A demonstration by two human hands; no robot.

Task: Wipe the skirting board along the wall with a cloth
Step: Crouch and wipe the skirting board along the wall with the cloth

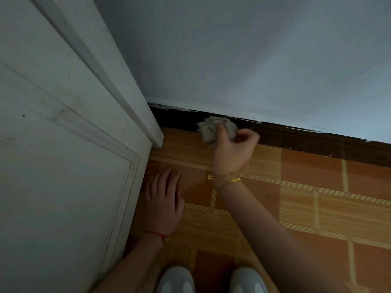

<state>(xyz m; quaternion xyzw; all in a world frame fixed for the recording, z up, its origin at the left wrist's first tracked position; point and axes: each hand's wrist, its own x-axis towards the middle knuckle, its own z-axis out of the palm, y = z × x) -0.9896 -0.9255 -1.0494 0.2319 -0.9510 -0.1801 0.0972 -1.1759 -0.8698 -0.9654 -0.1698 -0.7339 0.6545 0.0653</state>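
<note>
We are seeing a dim, bluish picture; the right hand (233, 150) is looking blurry, and the edges are bending.

R hand (234, 149) grips crumpled cloth (213, 129) against dark skirting board (306, 140); L hand (164, 205) flat on floor (317, 204).

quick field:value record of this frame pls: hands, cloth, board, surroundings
right hand: grips the cloth, thumb and fingers curled round it
cloth: pale, crumpled, against the skirting board near the door frame
skirting board: dark, runs along the foot of the wall, pale paint flecks on its top edge
left hand: flat on the floor, fingers straight
floor: orange and tan tile pattern
door frame: white, left of the cloth
wall: pale
shoes: two light toes at bottom edge
</note>
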